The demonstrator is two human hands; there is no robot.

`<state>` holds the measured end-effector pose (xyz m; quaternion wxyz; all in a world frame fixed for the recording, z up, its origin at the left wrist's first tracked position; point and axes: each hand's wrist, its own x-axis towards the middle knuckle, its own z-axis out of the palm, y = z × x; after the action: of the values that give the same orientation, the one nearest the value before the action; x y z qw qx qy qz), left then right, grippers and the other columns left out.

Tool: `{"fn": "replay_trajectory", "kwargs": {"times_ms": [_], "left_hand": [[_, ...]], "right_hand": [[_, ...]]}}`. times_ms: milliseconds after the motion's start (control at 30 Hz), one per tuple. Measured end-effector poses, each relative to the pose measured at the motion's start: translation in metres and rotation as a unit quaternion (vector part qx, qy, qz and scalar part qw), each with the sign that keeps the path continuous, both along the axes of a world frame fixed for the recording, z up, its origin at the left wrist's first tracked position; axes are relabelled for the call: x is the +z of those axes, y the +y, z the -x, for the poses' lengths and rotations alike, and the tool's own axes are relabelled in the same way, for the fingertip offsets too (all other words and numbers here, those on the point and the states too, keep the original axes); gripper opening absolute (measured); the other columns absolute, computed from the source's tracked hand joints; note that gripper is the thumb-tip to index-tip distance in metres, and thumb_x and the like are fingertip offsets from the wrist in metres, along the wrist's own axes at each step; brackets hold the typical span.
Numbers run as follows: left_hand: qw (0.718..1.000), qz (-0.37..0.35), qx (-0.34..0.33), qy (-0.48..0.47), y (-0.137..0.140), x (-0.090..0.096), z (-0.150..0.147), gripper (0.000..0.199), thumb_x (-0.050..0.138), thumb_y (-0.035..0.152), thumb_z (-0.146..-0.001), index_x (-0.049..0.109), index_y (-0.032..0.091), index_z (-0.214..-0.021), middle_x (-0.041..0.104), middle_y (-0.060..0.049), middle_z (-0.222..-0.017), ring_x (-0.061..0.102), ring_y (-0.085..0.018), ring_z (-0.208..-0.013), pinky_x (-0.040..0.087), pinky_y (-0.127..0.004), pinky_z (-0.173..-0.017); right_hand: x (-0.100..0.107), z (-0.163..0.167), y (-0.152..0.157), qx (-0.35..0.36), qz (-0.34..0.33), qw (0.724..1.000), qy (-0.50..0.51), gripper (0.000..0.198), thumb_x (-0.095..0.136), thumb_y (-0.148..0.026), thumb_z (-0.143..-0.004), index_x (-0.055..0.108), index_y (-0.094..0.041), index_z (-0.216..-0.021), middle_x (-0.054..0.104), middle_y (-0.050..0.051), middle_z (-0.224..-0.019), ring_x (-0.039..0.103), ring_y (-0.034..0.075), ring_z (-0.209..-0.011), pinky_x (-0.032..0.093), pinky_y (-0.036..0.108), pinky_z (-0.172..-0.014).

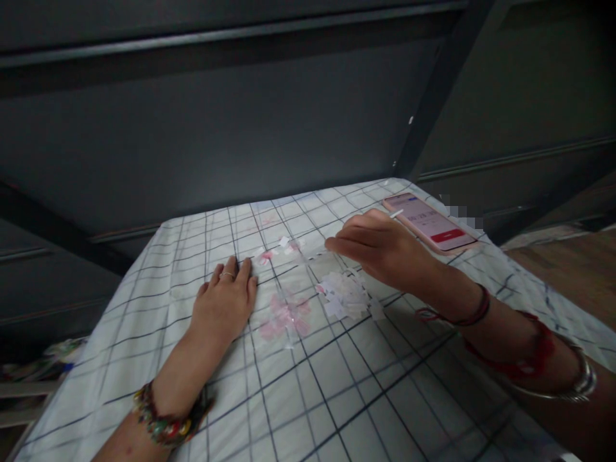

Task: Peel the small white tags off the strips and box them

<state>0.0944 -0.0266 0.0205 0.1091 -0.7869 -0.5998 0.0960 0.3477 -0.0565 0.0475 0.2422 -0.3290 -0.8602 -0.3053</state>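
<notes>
My left hand (224, 298) lies palm down on the checked cloth, fingers stretched out. Right of it is a clear film piece with a pink flower pattern (289, 316). My right hand (375, 247) is raised over the cloth with its fingers pinched. A thin white stick (397, 213) pokes out behind these fingers; its other end is hidden. Below that hand sits a heap of small white paper scraps (344, 295). Beyond the flower lie small pink-and-white pieces (266, 256) and a white scrap (283, 242).
A phone in a pink case (430, 223), its screen lit, lies at the far right of the white checked cloth (231, 410). A dark panel (216, 128) rises behind the table. Wooden floor (568, 269) shows at right, and blurred clutter (43, 359) at lower left.
</notes>
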Motion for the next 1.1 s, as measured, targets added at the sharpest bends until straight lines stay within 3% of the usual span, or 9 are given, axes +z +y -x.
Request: {"fn": "replay_trajectory", "kwargs": {"times_ms": [167, 367, 600, 833, 1000, 1100], "left_hand": [[1.000, -0.004, -0.006, -0.008, 0.001, -0.002, 0.001, 0.047, 0.034, 0.028, -0.100, 0.041, 0.012, -0.144, 0.043, -0.019, -0.147, 0.043, -0.033, -0.133, 0.047, -0.047, -0.098], [1.000, -0.005, -0.008, -0.011, 0.001, -0.002, 0.002, 0.047, 0.034, 0.027, -0.100, 0.042, 0.012, -0.143, 0.044, -0.019, -0.147, 0.045, -0.033, -0.132, 0.048, -0.047, -0.097], [1.000, -0.001, -0.006, -0.013, -0.001, 0.000, -0.001, 0.048, 0.033, 0.027, -0.100, 0.041, 0.011, -0.144, 0.042, -0.020, -0.148, 0.043, -0.035, -0.133, 0.047, -0.048, -0.098], [1.000, 0.013, 0.008, -0.012, 0.000, 0.001, -0.003, 0.049, 0.030, 0.028, -0.101, 0.038, 0.011, -0.146, 0.040, -0.019, -0.150, 0.041, -0.034, -0.134, 0.045, -0.046, -0.100], [1.000, -0.005, -0.008, -0.021, 0.001, -0.004, -0.001, 0.048, 0.032, 0.028, -0.100, 0.042, 0.012, -0.144, 0.042, -0.019, -0.148, 0.044, -0.034, -0.133, 0.047, -0.048, -0.098], [0.999, -0.018, -0.015, -0.025, 0.002, -0.007, 0.001, 0.047, 0.033, 0.028, -0.099, 0.043, 0.013, -0.143, 0.044, -0.019, -0.147, 0.046, -0.034, -0.131, 0.049, -0.049, -0.096]], "right_hand": [[-0.001, 0.000, 0.000, -0.005, -0.015, 1.000, 0.022, 0.027, 0.036, -0.005, -0.094, 0.062, -0.016, -0.095, 0.061, 0.001, -0.072, 0.049, 0.014, -0.068, 0.033, 0.029, -0.060], [0.001, 0.000, -0.002, 0.051, 0.011, 0.998, 0.015, 0.030, 0.035, -0.001, -0.092, 0.061, -0.015, -0.099, 0.064, 0.001, -0.074, 0.053, 0.013, -0.071, 0.038, 0.028, -0.064], [-0.006, 0.001, 0.000, -0.014, -0.035, 0.999, 0.025, 0.027, 0.039, -0.005, -0.093, 0.062, -0.016, -0.099, 0.063, 0.001, -0.075, 0.049, 0.015, -0.072, 0.034, 0.029, -0.062], [0.001, -0.004, -0.006, 0.004, 0.022, 0.999, -0.046, 0.028, 0.041, -0.003, -0.090, 0.063, -0.017, -0.099, 0.063, 0.002, -0.077, 0.052, 0.016, -0.078, 0.036, 0.032, -0.066], [0.003, -0.006, -0.009, -0.011, -0.013, 0.999, -0.033, 0.025, 0.040, -0.005, -0.093, 0.060, -0.017, -0.101, 0.063, 0.002, -0.079, 0.050, 0.015, -0.077, 0.034, 0.031, -0.066], [0.004, -0.008, -0.007, 0.004, 0.011, 0.998, -0.054, 0.025, 0.040, -0.003, -0.092, 0.061, -0.016, -0.094, 0.061, 0.002, -0.075, 0.049, 0.015, -0.075, 0.033, 0.031, -0.066]]}}
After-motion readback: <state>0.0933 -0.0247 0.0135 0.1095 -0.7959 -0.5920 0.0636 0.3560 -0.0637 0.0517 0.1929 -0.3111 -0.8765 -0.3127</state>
